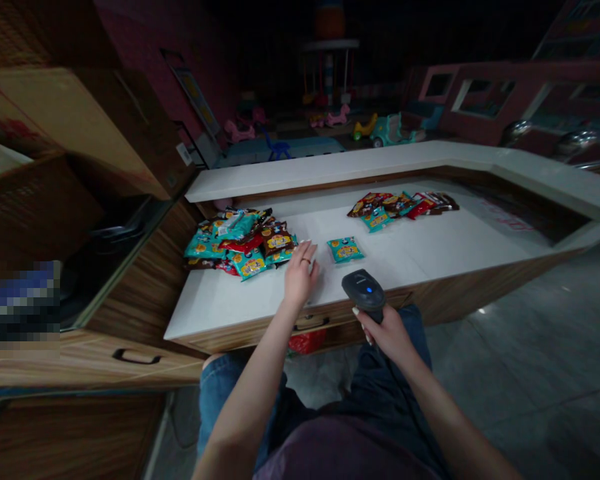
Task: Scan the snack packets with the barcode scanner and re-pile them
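My right hand [387, 332] grips the handle of a dark barcode scanner [363, 288] with a small blue light on top. Its head points toward a teal snack packet [345, 249] lying flat and alone on the white counter [405, 250]. My left hand [301, 272] is over the counter with fingers extended, holding nothing, between that packet and a heaped pile of snack packets [240, 241] on the left. Those packets are teal, brown and red. A smaller group of similar packets [405, 203] lies farther back to the right.
A raised white ledge [330, 170] runs along the counter's far side. Cardboard boxes [90, 113] stand at left above a wooden cabinet [135, 357]. Below the counter is a drawer handle [311, 325] and a red bag [307, 341]. Toy riders [393, 129] stand beyond in a dim area.
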Demonstrator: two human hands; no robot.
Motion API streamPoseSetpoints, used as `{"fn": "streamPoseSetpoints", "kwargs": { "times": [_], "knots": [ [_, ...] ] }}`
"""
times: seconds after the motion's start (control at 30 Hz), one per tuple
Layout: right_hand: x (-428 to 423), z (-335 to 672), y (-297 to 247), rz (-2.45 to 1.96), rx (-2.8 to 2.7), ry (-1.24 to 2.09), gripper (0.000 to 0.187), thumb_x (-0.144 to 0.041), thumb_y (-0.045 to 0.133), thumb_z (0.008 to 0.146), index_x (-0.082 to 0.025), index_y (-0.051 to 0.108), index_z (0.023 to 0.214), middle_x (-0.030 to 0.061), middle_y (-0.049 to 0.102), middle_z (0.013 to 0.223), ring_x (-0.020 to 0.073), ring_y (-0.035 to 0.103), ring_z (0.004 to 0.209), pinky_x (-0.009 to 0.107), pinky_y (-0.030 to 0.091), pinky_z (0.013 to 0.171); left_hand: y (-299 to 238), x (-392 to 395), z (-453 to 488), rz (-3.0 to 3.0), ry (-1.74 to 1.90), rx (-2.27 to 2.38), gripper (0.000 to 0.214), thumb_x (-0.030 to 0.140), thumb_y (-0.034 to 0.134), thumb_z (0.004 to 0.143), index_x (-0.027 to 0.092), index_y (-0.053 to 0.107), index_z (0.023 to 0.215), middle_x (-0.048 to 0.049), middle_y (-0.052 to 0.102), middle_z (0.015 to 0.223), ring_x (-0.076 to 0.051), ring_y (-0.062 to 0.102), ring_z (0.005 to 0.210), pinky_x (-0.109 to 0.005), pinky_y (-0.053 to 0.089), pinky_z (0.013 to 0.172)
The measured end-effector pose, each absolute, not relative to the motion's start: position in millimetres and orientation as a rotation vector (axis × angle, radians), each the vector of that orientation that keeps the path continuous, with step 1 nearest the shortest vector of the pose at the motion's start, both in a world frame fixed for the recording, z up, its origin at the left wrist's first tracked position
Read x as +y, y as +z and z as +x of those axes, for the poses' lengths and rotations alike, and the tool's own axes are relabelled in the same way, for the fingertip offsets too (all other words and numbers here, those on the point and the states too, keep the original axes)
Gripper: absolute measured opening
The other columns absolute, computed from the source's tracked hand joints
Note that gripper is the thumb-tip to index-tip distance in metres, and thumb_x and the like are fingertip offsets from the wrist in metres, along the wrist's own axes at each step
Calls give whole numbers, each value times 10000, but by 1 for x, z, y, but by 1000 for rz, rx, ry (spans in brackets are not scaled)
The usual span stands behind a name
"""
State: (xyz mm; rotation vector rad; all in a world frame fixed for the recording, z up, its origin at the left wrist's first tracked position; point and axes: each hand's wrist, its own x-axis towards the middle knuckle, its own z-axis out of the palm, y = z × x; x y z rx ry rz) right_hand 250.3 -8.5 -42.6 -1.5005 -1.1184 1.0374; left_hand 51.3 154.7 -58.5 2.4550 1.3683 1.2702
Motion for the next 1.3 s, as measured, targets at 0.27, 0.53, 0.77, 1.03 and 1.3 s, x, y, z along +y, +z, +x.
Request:
{"fn": "streamPoseSetpoints", "kwargs": {
  "times": [0.27,0.53,0.77,1.03,1.3],
  "knots": [
    [-11,259,-43,-1521,-1094,1005,337,-529,718,773,-232,567,730,-34,553,456,138,508,366,251,415,411,-72,187,129,2390,859,1211,552,191,674,920,192,581,1465,-162,534,1584,-298,472,1504,-499,353,1278],
    [-11,260,-38,-1516,-1089,1004,336,-533,712,765,-233,563,730,-34,553,454,139,503,359,253,406,409,-67,177,117,1556,1326,1069,333,326,725,915,208,723,1227,-121,717,1347,-290,639,1300,-450,431,1193],
    [-9,251,-37,-1489,-1115,1015,321,-525,708,759,-235,571,758,-37,566,470,151,528,364,258,420,410,-69,157,92,696,1342,814,500,617,778,832,193,667,1073,-74,776,1065,-203,738,940,-359,604,893],
    [-9,247,-34,-1501,-1146,1032,321,-529,696,773,-231,577,767,-36,562,478,151,530,377,262,438,424,-68,147,85,643,1367,751,499,391,924,736,224,638,1109,-8,781,1013,-144,744,887,-280,596,837],
    [-11,247,-30,-1511,-1153,1013,316,-520,691,778,-234,568,717,-32,558,452,152,537,375,262,437,438,-72,149,83,751,1345,830,421,405,819,845,245,624,1183,-55,774,1177,-175,754,1019,-320,603,904]
  ]
}}
